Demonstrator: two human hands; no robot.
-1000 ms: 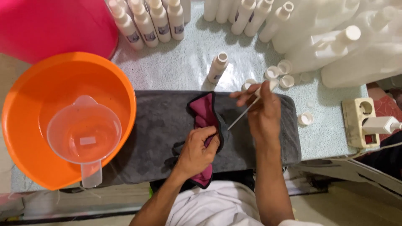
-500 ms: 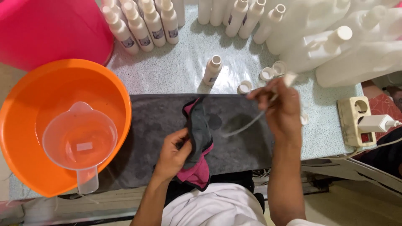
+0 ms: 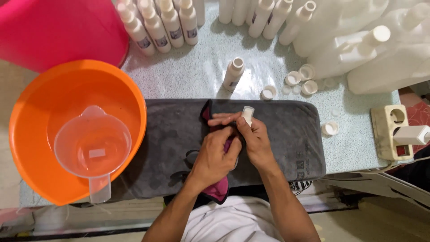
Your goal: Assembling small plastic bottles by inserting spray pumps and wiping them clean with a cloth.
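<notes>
My left hand point(image 3: 214, 157) grips a magenta cloth point(image 3: 216, 192) over a dark grey towel point(image 3: 291, 134) spread on the table. My right hand point(image 3: 254, 140) is pressed against it and holds a small white pump piece point(image 3: 247, 114), whose top sticks out above the fingers. The cloth is bunched between the two hands, and whatever part of the piece runs below is hidden inside it. A small white bottle point(image 3: 234, 74) without a cap stands just beyond the towel.
An orange basin point(image 3: 40, 103) holding a clear measuring jug point(image 3: 92, 148) sits at the left, a pink tub point(image 3: 53, 27) behind it. Rows of white bottles point(image 3: 156, 22) and large white jugs point(image 3: 358, 49) line the back. Loose white caps point(image 3: 293, 78) lie nearby; a power socket point(image 3: 394, 132) is right.
My right hand came down and left from the raised position, bringing the white piece with its thin tube to the cloth. My left hand closed the cloth around it.
</notes>
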